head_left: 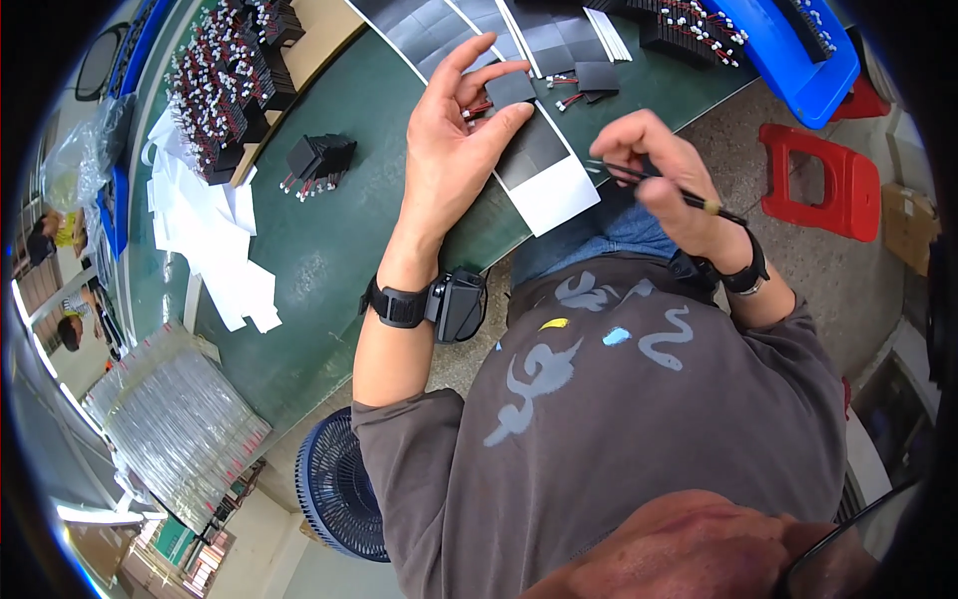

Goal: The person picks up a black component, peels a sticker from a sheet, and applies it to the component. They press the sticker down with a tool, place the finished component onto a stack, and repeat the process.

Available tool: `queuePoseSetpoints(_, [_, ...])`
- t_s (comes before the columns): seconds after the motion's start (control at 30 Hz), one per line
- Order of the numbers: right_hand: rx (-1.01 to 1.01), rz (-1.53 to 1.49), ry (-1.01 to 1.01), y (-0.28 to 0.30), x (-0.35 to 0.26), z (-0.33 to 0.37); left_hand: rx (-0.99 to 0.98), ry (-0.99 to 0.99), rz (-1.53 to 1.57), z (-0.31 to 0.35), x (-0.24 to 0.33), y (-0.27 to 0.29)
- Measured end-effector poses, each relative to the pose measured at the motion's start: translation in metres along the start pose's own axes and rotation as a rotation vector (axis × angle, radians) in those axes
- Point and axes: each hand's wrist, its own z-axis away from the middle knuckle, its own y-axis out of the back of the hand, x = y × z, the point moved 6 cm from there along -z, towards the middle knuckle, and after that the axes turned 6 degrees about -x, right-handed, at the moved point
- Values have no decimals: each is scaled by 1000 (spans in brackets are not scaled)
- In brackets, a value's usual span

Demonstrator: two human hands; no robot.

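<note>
My left hand holds a small black square block between thumb and fingers. Red wires with a white plug hang by its side. Under the block lies a strip of black stickers on white backing paper, its bare white end toward me. In my right hand is a pair of dark tweezers, with the tips pointing left toward the strip and apart from it. Just beyond the strip, a wired black block rests on the green table.
Left on the table stand a small stack of blocks, loose white paper and massed wired blocks. More blocks and a blue tray are at the far right. Around are a red stool and a fan.
</note>
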Motion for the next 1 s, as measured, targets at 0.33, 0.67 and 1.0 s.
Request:
queuePoseSetpoints(0.33, [133, -318, -290, 7, 19, 5, -78, 16, 75, 6, 8, -21])
queuePoseSetpoints(0.67, [317, 211, -116, -2, 20, -11, -61, -9, -73, 6, 1, -20])
queuePoseSetpoints(1.0, [282, 76, 177, -5, 17, -13, -48, 20, -104, 6, 5, -18])
